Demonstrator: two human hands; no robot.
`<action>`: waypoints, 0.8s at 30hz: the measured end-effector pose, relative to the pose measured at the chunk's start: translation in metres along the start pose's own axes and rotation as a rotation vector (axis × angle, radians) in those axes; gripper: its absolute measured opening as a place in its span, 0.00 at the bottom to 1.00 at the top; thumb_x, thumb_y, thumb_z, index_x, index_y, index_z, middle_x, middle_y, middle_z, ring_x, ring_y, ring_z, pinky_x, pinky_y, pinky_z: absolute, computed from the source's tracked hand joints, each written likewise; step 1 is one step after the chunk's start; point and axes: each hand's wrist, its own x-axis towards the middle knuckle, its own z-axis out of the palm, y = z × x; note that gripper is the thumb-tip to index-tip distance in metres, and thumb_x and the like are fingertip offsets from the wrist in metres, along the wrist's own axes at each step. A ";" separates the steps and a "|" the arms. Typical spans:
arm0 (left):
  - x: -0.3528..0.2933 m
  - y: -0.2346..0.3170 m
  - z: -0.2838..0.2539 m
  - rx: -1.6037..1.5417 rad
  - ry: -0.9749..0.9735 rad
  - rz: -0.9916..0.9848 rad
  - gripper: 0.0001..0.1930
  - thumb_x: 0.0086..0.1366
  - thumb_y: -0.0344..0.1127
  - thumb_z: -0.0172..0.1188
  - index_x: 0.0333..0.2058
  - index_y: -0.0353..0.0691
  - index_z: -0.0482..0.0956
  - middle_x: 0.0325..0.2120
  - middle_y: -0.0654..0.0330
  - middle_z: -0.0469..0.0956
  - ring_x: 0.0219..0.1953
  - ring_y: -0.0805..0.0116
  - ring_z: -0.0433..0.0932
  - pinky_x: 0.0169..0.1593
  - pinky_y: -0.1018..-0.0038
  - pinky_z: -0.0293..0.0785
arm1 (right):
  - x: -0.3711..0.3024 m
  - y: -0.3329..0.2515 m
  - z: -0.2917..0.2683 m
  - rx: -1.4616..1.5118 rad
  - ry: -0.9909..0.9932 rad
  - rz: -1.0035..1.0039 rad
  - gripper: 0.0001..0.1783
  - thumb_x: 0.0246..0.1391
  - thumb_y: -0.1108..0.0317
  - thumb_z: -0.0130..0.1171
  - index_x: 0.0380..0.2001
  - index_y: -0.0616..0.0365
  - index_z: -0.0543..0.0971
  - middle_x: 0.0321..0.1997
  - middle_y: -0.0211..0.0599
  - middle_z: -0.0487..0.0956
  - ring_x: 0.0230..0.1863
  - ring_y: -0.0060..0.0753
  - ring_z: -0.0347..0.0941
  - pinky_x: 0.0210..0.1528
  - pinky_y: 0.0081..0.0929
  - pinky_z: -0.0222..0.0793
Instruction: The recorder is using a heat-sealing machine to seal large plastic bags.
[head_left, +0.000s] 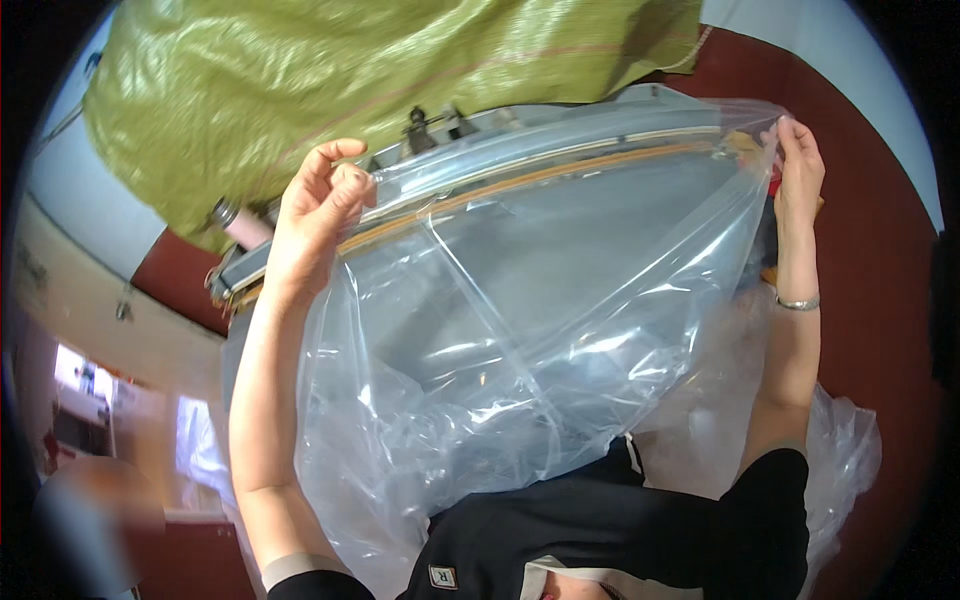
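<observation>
A large clear plastic bag [560, 330] is stretched between my two raised hands and drapes down in shiny folds toward my body. My left hand [325, 205] pinches one top corner of it, the thumb pressed to the bent fingers. At the far right my right hand [798, 160] grips the other corner between thumb and fingertips. Through the film shows a grey machine bed [500, 260] with a long bar [560, 160] across its back, edged by an orange-brown strip. Both hands are level with that bar, at its two ends.
Behind the machine bulges a big yellow-green woven sack [400, 70]. A pink bottle with a dark cap [242, 222] stands left of the bar. More crumpled clear plastic [845, 460] hangs at the right, above dark red floor [870, 330]. A pale wall [110, 290] runs along the left.
</observation>
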 end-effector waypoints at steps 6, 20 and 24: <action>0.035 -0.049 0.019 -0.029 0.275 0.032 0.05 0.56 0.33 0.57 0.30 0.40 0.73 0.21 0.73 0.68 0.22 0.86 0.61 0.25 0.88 0.55 | -0.036 0.060 -0.024 0.213 -0.236 0.280 0.07 0.50 0.67 0.54 0.32 0.57 0.73 0.26 0.28 0.73 0.27 0.19 0.69 0.29 0.14 0.65; -0.026 -0.229 0.028 0.370 0.151 -0.313 0.05 0.56 0.28 0.55 0.23 0.36 0.70 0.18 0.71 0.67 0.22 0.83 0.62 0.28 0.85 0.60 | -0.004 0.177 -0.032 -1.288 -0.164 0.084 0.13 0.42 0.57 0.59 0.22 0.55 0.76 0.25 0.42 0.76 0.32 0.45 0.73 0.32 0.37 0.66; -0.020 -0.225 0.035 0.403 0.145 -0.316 0.05 0.56 0.28 0.56 0.24 0.35 0.70 0.18 0.70 0.68 0.21 0.82 0.63 0.28 0.84 0.61 | 0.011 0.183 -0.024 -1.247 -0.150 0.087 0.13 0.44 0.56 0.58 0.21 0.56 0.76 0.24 0.42 0.76 0.30 0.44 0.73 0.32 0.36 0.67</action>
